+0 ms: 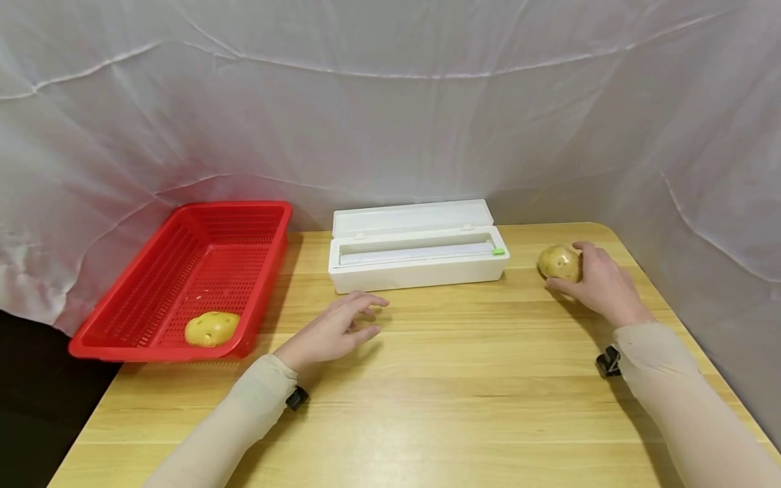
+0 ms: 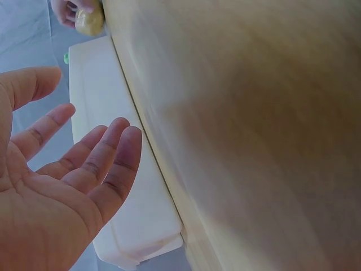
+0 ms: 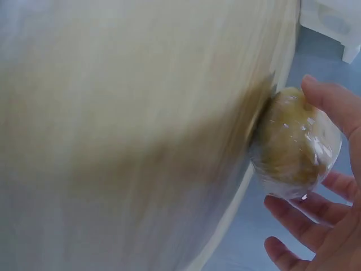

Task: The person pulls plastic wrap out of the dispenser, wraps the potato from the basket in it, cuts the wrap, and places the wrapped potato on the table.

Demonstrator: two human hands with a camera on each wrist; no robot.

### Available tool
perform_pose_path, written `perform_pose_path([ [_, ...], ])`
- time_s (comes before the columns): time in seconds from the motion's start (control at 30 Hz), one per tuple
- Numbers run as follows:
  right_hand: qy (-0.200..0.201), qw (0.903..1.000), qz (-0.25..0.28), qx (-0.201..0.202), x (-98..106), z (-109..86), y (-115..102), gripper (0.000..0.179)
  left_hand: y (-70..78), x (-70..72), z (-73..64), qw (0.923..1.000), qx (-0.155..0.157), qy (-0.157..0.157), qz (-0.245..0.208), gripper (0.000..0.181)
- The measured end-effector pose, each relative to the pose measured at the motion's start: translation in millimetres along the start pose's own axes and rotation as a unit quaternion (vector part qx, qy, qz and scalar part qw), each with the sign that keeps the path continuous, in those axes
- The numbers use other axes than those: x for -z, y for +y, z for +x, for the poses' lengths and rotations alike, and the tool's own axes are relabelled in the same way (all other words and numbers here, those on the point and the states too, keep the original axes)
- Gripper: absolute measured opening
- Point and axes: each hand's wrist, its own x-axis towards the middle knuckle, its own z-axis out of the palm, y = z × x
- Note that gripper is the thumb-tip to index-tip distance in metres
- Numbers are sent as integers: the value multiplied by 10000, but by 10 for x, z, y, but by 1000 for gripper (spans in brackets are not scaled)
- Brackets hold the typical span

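At the table's right side, my right hand (image 1: 604,281) holds a potato (image 1: 559,263) between thumb and fingers. Shiny clear plastic film covers this potato (image 3: 293,141), as the right wrist view shows. It sits at or just above the tabletop; which one I cannot tell. My left hand (image 1: 332,330) hovers over the table with relaxed, slightly bent fingers (image 2: 101,155) and holds nothing. Just beyond it stands a white cling film box (image 1: 417,274) with its lid (image 1: 415,217) raised. A whitish roll (image 1: 417,253) lies inside, and a green slider (image 1: 498,251) sits at its right end.
A red plastic basket (image 1: 277,271) stands at the left, with another potato (image 1: 212,329) in its near right corner. Grey cloth (image 1: 390,135) hangs behind and beside the wooden table (image 1: 427,407). Small black devices (image 1: 297,398) are worn on both wrists.
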Motion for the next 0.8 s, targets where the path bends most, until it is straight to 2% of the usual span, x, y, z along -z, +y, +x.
perform_pose_path([
  [0.2, 6, 9999, -140, 82, -3, 0, -41, 94, 7, 9, -4, 10000, 21, 1, 32, 49],
  [0.5, 77, 9997, -158, 150, 1, -8, -84, 96, 12, 16, -5, 10000, -34, 19, 16, 48],
  [0.8, -145, 9996, -152, 175, 8, -34, -157, 91, 4, 12, -3, 10000, -24, -5, -18, 48],
])
